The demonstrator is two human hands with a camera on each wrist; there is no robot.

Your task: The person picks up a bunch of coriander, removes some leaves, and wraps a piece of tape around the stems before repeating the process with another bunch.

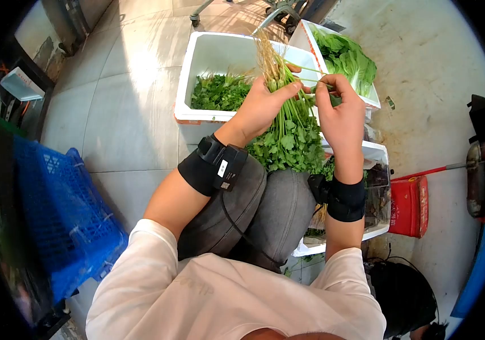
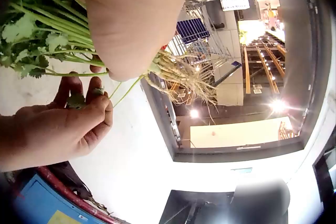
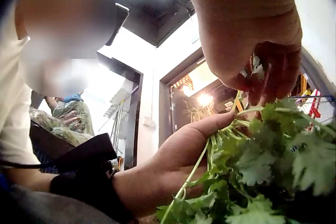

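Note:
My left hand (image 1: 258,110) grips a bunch of cilantro (image 1: 289,139) around its stems, over my knees. The pale, stringy roots (image 1: 267,61) stick out past the hand at the far end, and the green leaves hang toward my lap. Just to the right, my right hand (image 1: 343,116) pinches a thin cilantro stem (image 2: 126,91) between thumb and fingers. A few leaves (image 2: 76,101) show inside its curled fingers. In the right wrist view, the left hand (image 3: 173,158) lies under the stems with the leaves spreading in front.
A white foam box (image 1: 183,85) holding more greens stands ahead. Behind it on the right is a box of leafy lettuce (image 1: 347,59). Another foam box (image 1: 376,148) sits by my right leg, next to a red bucket (image 1: 410,207). A blue crate (image 1: 64,209) is on the left.

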